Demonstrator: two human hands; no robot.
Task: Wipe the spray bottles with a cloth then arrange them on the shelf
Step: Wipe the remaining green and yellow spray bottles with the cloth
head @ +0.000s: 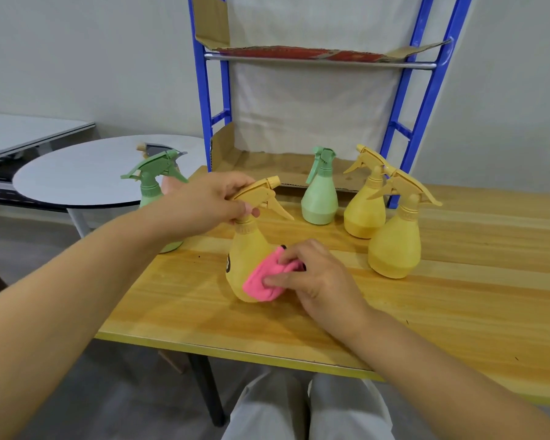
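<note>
Pale trousers (pixel 299 408) covered my knees just under the near edge of the wooden table (pixel 458 328). Above that edge my right hand (pixel 315 277) had its fingers curled over a folded pink cloth (pixel 264 281), gripping it and pressing it against the lower belly of a yellow bottle (pixel 248 249). The bottle leaned a little to one side near the table's front. I could not tell whether its base sat on the wood or hung just off it. My left hand (pixel 210 201) was clamped round the spray head (pixel 261 192), with fingers over the top and the thumb under it near the neck, to steady the bottle.

I judged this to be the wiping step, with only part of the body covered. The next move called for turning the bottle under the cloth to reach the far side and the neck, without squeezing the trigger.

Further back to the right stood a second yellow bottle (pixel 394 246), with a third yellow bottle (pixel 364 214) just behind it. A green bottle (pixel 319 201) stood beside those. Another green bottle (pixel 153 182) stood at the left edge, partly hidden by my left arm. All four were on the table and not yet on the blue shelf (pixel 426 106), whose cardboard lining (pixel 283 173) held nothing. A round table (pixel 92 176) stood off to the left.
</note>
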